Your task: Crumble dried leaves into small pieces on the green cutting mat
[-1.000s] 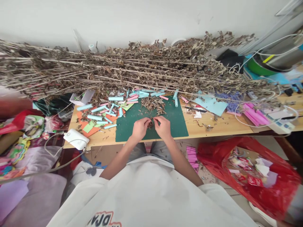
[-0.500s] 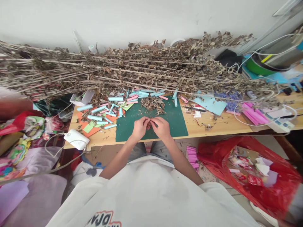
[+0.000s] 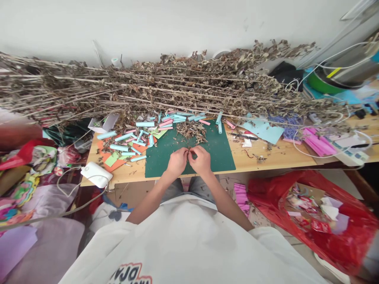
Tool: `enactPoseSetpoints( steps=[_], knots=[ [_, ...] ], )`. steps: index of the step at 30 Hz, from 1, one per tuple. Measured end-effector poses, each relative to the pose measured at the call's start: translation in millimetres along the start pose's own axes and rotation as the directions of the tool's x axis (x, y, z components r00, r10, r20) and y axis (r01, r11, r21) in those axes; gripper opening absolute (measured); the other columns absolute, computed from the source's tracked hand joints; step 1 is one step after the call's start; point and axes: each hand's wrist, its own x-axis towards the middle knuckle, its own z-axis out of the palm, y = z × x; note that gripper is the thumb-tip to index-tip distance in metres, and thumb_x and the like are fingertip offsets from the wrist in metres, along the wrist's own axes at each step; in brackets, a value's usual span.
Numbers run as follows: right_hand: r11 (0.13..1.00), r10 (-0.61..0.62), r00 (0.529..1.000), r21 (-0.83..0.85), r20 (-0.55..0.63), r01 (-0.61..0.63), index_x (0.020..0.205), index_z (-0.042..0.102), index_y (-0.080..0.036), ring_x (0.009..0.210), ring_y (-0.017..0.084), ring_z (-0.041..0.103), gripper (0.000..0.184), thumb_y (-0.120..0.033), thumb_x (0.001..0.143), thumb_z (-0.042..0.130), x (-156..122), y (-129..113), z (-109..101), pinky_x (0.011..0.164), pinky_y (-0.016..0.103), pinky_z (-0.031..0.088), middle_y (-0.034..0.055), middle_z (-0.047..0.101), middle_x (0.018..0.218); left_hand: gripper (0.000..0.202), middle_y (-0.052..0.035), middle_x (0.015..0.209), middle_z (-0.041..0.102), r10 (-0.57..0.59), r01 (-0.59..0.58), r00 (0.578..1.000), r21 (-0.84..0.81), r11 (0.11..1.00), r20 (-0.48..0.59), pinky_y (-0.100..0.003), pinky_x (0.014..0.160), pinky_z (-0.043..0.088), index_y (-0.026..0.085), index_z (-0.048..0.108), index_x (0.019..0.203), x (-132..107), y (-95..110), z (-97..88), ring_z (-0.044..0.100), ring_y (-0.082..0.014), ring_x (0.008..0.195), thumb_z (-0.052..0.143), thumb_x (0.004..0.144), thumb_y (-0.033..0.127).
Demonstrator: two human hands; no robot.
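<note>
Over the front part of a green cutting mat (image 3: 160,157), my left hand (image 3: 178,161) and my right hand (image 3: 200,159) meet at the fingertips. Both are closed in a pinch; whatever sits between the fingers is too small to make out. Just beyond them lies a small heap of crumbled dried leaves (image 3: 192,131). Rolled blue paper tubes (image 3: 119,148) and pink paper tubes (image 3: 165,123) are scattered at the mat's left and far edges.
Long dried plant stalks (image 3: 166,88) stretch along the back of the wooden table (image 3: 266,157). A white power bank (image 3: 96,174) with a cable sits at the left front edge. To the right are blue paper (image 3: 263,131) and a red plastic bag (image 3: 266,193) of scraps below the table.
My hands have drawn slightly closer together, the left shifting a little to the right. Both remain pinched over the mat, and the things around them look the same.
</note>
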Motion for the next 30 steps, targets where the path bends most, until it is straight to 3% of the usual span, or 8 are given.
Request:
enactPoseSetpoints(
  steps=[5,10,14,17,20,24,30],
  knots=[
    [0.998,0.066,0.994,-0.009,-0.085,-0.067,0.079,0.065,-0.021,0.076,0.019,0.061,0.012,-0.018,0.082,0.053,-0.4,2.5,0.2,0.071,0.029,0.049,0.0050,0.066,0.079,0.024,-0.0108,0.085,0.071,-0.031,0.032,0.999,0.108,0.994,-0.012,-0.028,0.072,0.048,0.015,0.067,0.098,2.1,-2.8,1.3,0.066,-0.0201,0.077,0.044,0.095,0.020],
    [0.998,0.066,0.998,0.007,-0.019,-0.066,0.088,0.071,-0.021,0.082,0.020,0.065,0.018,-0.022,0.089,0.053,0.9,15.3,-1.0,0.076,0.031,0.051,0.0066,0.071,0.088,0.023,-0.0089,0.097,0.073,0.047,-0.046,0.998,0.032,0.998,-0.029,-0.029,0.082,0.050,0.018,0.070,0.099,4.2,-14.9,-3.3,0.067,-0.0193,0.088,0.047,0.094,0.022],
    [0.994,0.074,0.996,-0.085,0.040,-0.071,0.097,0.073,-0.020,0.088,0.022,0.065,0.023,-0.021,0.091,0.050,1.4,19.4,0.2,0.079,0.032,0.051,0.0086,0.071,0.093,0.022,-0.0082,0.101,0.071,0.082,-0.081,0.995,0.020,0.997,-0.065,-0.032,0.087,0.051,0.019,0.071,0.099,5.0,-21.4,0.0,0.065,-0.0201,0.095,0.051,0.093,0.020],
    [0.990,0.084,0.992,-0.119,0.092,-0.073,0.091,0.073,-0.019,0.089,0.023,0.064,0.021,-0.022,0.090,0.053,1.8,20.3,0.5,0.080,0.033,0.050,0.0089,0.070,0.091,0.023,-0.0091,0.106,0.070,0.115,-0.112,0.986,0.031,0.993,-0.121,-0.036,0.092,0.051,0.019,0.072,0.100,6.0,-24.1,1.6,0.063,-0.0216,0.101,0.050,0.093,0.022],
    [0.989,0.128,0.989,-0.082,0.079,-0.122,0.081,0.072,-0.019,0.086,0.023,0.064,0.015,-0.026,0.087,0.059,2.6,24.1,-0.9,0.079,0.033,0.051,0.0081,0.069,0.087,0.027,-0.0099,0.106,0.070,0.121,-0.116,0.980,0.040,0.992,-0.159,-0.039,0.094,0.051,0.019,0.070,0.105,5.7,-26.2,-1.6,0.062,-0.0229,0.102,0.046,0.096,0.025],
    [0.992,0.125,0.990,-0.001,0.062,-0.125,0.092,0.071,-0.019,0.087,0.022,0.066,0.021,-0.018,0.087,0.050,5.3,34.4,-3.1,0.083,0.034,0.052,0.0085,0.070,0.094,0.031,-0.0126,0.112,0.067,0.075,-0.068,0.983,0.048,0.997,-0.165,-0.041,0.096,0.050,0.017,0.064,0.118,-0.4,-30.1,-8.5,0.061,-0.0242,0.107,0.045,0.096,0.025],
    [0.998,0.070,0.988,-0.020,0.140,-0.068,0.101,0.071,-0.016,0.095,0.023,0.066,0.035,-0.007,0.081,0.044,16.1,40.0,9.2,0.091,0.036,0.052,0.0106,0.069,0.106,0.035,-0.0106,0.114,0.063,-0.055,0.043,0.992,-0.102,0.994,-0.114,-0.030,0.073,0.056,0.018,0.060,0.123,-18.0,-41.4,-1.5,0.063,-0.0138,0.074,0.059,0.088,0.025]
  ],
)
